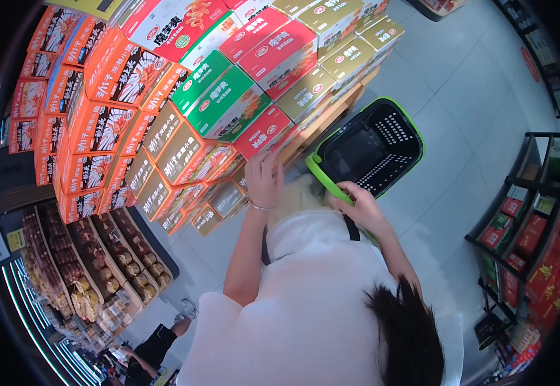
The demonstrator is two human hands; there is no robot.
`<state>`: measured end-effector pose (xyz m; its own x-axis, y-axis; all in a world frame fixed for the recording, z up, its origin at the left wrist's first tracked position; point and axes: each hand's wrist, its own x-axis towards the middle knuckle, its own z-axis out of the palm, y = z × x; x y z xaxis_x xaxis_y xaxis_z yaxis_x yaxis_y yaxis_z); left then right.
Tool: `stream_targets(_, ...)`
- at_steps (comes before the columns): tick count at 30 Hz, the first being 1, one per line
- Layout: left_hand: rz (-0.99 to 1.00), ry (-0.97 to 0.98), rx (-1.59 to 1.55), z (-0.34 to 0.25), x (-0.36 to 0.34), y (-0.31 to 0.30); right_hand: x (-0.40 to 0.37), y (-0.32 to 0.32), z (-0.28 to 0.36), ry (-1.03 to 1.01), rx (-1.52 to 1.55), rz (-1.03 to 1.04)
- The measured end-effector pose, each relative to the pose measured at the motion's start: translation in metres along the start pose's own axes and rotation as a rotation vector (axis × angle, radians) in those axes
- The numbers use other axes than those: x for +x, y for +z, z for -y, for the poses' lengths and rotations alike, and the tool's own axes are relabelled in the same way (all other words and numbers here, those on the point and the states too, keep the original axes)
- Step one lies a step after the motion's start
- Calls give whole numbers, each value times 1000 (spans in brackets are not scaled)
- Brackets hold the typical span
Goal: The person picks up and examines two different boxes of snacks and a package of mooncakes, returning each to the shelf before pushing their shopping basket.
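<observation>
My left hand (264, 179) is at the lower edge of the stacked snack boxes, its fingers stretched out and its fingertips right at a red box (266, 131). A thin bracelet circles that wrist. Beside my right leg hangs a black shopping basket (392, 145) with a bright green rim; no goods show inside it. My right hand (356, 202) is wrapped round the basket's green handle (332, 186). Above the red box are a green box (222, 106) and another red carton (278, 55). Gold boxes (309, 93) stand to their right.
Orange snack boxes (103, 125) pile up at the left of the display. Bins of packaged food (93, 257) stand at lower left, with a person in dark clothing (154, 347) nearby. A black shelf (518, 212) of red packages lines the right, across the tiled floor (460, 128).
</observation>
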<state>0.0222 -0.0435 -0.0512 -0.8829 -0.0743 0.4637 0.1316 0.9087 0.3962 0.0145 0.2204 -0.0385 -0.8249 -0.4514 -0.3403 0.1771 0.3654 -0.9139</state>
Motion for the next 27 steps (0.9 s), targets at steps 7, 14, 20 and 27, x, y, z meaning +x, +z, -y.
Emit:
stream_targets(7, 586, -492, -392, 14, -86, 59, 3, -14, -3, 68, 12, -32)
stream_targets(14, 76, -2015, -1289, 106, -188, 196, 18, -34, -2, 457, 515, 349)
stream_targets(20, -383, -1887, -1458, 99, -161, 231, 37, -30, -8, 381, 555, 429)
stream_targets(27, -720, -1797, -1257, 100, -150, 259, 41, -30, -20, 268, 364, 749)
